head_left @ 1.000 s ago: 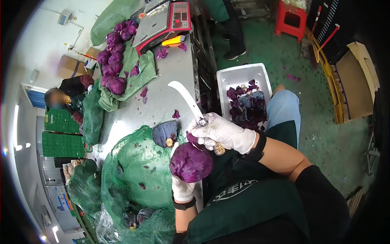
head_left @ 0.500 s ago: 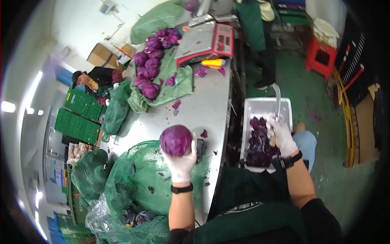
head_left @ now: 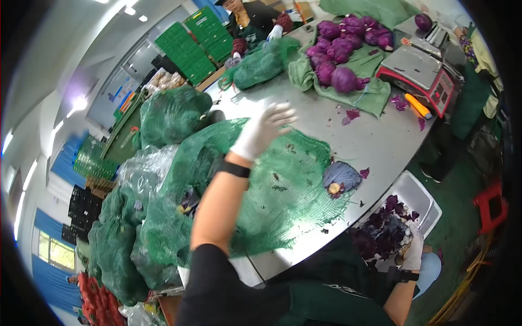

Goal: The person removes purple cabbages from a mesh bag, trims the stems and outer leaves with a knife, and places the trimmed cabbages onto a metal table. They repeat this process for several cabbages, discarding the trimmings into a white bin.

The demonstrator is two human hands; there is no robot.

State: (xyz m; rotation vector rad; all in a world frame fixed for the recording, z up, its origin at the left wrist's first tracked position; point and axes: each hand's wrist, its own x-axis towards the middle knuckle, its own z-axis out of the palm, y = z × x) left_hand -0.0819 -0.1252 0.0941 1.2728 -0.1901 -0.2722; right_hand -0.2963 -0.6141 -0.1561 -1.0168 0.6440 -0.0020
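My left hand, in a white glove, is raised over the green mesh bag, its fingers apart and nothing in them. On the bag's right edge rests a dull purple cabbage, its cut stem facing me. My right hand, also gloved, is closed around a knife whose thin curved blade points up over the white bin. Dark purple cabbage leaves fill much of that bin. Farther back, red cabbages are heaped on a green sack.
A red-framed scale stands at the back right, with a yellow-orange handled tool before it. Stuffed green mesh bags crowd the left. One person is across the table, another beyond the scale. A red stool stands right.
The red cabbage has left my left hand, which is now open and over the mesh bag. A smooth round cabbage shows at the heap's front. My view has swung left.
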